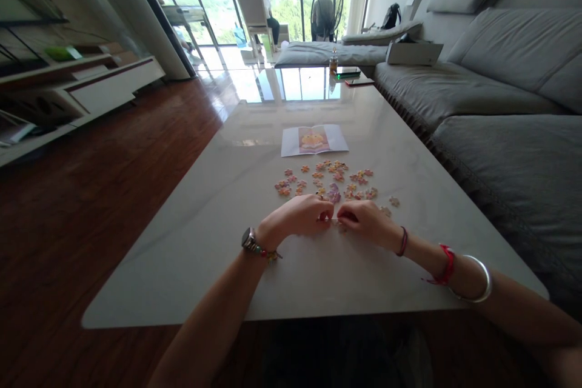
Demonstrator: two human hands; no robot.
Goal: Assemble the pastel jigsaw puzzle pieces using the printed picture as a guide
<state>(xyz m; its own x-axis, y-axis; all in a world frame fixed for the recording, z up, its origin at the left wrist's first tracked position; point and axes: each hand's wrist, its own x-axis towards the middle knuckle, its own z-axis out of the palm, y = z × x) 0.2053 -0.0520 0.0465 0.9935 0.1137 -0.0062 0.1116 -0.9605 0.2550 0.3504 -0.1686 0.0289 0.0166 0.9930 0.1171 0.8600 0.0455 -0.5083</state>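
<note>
Puzzle pieces (334,193) lie scattered on table (191,260) just beyond left hand (307,213) and right hand (370,222), fingers curled, can't tell how tight or on what; with 2 hands this close, 1 bump could knock pale pieces (341,228) by the right fingertips askew.

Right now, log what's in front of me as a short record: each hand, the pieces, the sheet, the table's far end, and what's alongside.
Left hand: curled low over the table; grip unclear
Right hand: beside the left, pinched; grip unclear
Pieces: small, scattered, mostly pink, orange and yellow; a purple cluster near the hands
Sheet: creased, printed, beyond the pieces
Far end: bottle, two phone-like devices
Alongside: grey sofa, right
</note>
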